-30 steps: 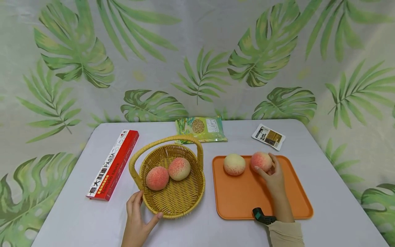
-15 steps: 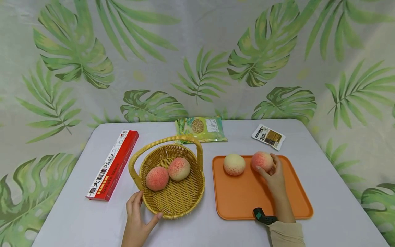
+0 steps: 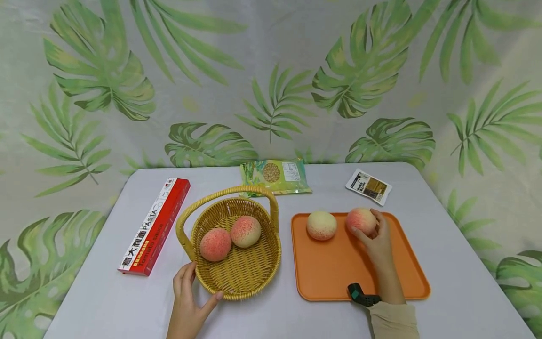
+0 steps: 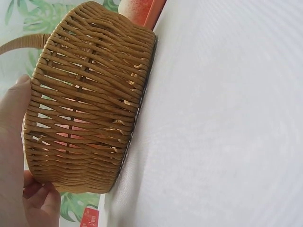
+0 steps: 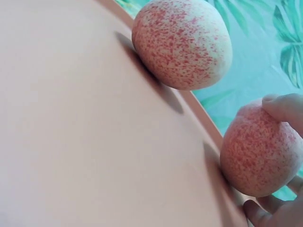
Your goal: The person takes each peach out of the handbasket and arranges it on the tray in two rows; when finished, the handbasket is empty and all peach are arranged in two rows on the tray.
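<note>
My left hand [image 3: 188,303] grips the near left rim of a yellow wicker basket [image 3: 237,282], thumb and fingers spread along it. Inside the basket lie two pink, speckled peaches: a left peach [image 3: 216,245] and a right peach [image 3: 246,231]. In the left wrist view the woven wall [image 4: 90,94] fills the space beside the thumb. My right hand [image 3: 378,240] holds a pink and cream peach [image 3: 360,221] between thumb and fingers, at the back of an orange tray [image 3: 330,278]. A paler peach [image 3: 322,226] sits to its left on the tray, also seen in the right wrist view.
On the left lies a red and white pasta box [image 3: 155,226]. Behind the basket handle [image 3: 228,190] is a green bag [image 3: 275,177]; a small white and brown packet [image 3: 369,187] lies behind the tray. A leaf-print cloth [image 3: 271,84] hangs at the back.
My right hand and the peach in it have shifted very slightly to the right. The left hand and the basket have stayed put.
</note>
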